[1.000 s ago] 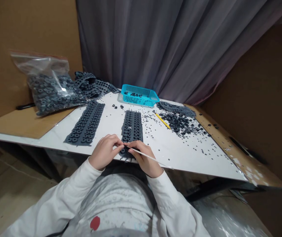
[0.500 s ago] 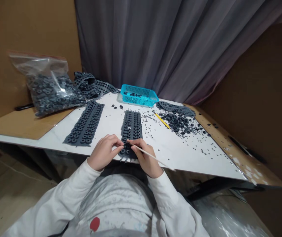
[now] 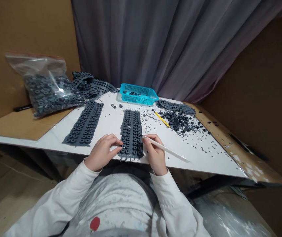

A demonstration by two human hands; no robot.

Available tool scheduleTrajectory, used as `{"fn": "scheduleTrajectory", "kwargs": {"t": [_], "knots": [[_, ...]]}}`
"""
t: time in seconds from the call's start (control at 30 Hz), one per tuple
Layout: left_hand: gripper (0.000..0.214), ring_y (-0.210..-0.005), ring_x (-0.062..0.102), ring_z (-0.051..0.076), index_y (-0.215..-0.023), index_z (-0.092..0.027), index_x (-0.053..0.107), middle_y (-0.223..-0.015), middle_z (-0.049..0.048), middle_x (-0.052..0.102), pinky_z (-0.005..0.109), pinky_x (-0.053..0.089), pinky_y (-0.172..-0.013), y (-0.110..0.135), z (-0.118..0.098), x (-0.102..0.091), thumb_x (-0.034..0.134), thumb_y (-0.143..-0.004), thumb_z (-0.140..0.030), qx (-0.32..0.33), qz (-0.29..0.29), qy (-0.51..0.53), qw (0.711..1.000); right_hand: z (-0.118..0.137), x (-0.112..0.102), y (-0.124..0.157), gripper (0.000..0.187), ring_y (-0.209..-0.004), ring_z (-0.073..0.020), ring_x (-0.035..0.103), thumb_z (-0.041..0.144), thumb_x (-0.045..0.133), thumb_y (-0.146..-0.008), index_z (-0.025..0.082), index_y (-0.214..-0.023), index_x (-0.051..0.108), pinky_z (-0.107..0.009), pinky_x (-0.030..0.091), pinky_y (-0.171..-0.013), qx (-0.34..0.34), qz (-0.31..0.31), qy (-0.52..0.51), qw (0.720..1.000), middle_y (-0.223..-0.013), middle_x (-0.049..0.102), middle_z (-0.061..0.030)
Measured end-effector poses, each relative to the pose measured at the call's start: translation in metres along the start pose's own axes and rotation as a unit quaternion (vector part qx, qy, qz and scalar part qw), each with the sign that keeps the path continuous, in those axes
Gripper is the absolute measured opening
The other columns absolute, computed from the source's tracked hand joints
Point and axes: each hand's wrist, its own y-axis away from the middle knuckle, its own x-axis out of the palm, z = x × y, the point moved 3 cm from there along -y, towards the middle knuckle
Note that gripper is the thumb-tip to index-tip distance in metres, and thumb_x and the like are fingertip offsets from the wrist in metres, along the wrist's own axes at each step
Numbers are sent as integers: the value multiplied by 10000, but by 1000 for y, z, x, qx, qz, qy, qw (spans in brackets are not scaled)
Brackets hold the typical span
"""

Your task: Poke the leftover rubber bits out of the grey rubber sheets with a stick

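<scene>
A dark grey rubber sheet of ring-shaped parts (image 3: 131, 131) lies lengthwise on the white table (image 3: 200, 154), its near end at the front edge. My left hand (image 3: 101, 152) pinches the sheet's near left edge with thumb and fingers. My right hand (image 3: 155, 154) sits at the sheet's right edge, fingers closed on a thin white stick (image 3: 170, 151). The stick's tip touches the sheet's right side, and its tail points right over the table.
A second rubber sheet (image 3: 84, 123) lies to the left. A clear bag of rings (image 3: 48, 90) and more sheets (image 3: 91, 85) sit at the back left. At the back stand a blue basket (image 3: 138, 94), a yellow stick (image 3: 162, 119) and a pile of loose rings (image 3: 179, 121). Small bits litter the right side.
My right hand has moved from the sheet's near middle to its right edge, swinging the white stick outward. The left hand has stayed at the near left edge.
</scene>
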Motion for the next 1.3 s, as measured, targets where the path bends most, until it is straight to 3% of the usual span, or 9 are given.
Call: {"fn": "scheduleTrajectory", "kwargs": {"t": [0.13,0.2,0.4,0.5,1.07,1.3], "knots": [[66,-866,562,201,-835,-202,653,-858,22,635,322,428,-768,-1,0,3,601,-838,-244,-2,-7,-13,1000,8,11,3,138,-690,-150,609,327,660,-809,194,-844,660,-257,491,-625,19,133,27,991,-766,672,-21],[71,-856,562,199,-827,-203,649,-850,17,632,319,423,-759,-2,0,4,598,-843,-250,-5,-8,-19,1000,10,15,5,138,-692,-149,615,320,670,-805,190,-851,665,-253,493,-621,19,166,26,986,-781,678,-25],[112,-838,558,198,-814,-196,640,-839,21,627,322,415,-747,-3,-1,4,565,-866,-261,-13,-8,-17,1000,14,18,4,100,-887,-182,647,293,655,-831,193,-837,655,-310,511,-806,-64,213,48,974,-932,686,-63],[135,-842,559,204,-815,-195,640,-844,30,630,328,417,-748,-3,-2,4,547,-873,-274,-12,-6,-15,1000,15,19,5,95,-1039,-203,630,293,620,-862,201,-877,636,-356,490,-907,-66,240,50,967,-1080,676,-86],[133,-828,564,203,-797,-200,637,-819,25,629,319,412,-730,-3,-1,5,554,-865,-278,-12,-13,-19,1000,17,20,8,111,-1003,-208,637,310,541,-915,208,-928,581,-373,488,-877,-88,271,75,956,-1061,686,-89],[136,-817,558,202,-791,-192,624,-823,32,632,325,412,-726,-3,-2,4,540,-864,-272,-12,-11,-24,1000,15,21,6,146,-1043,-214,638,345,555,-904,201,-894,575,-372,493,-890,-52,275,42,959,-1077,681,-91]]}}
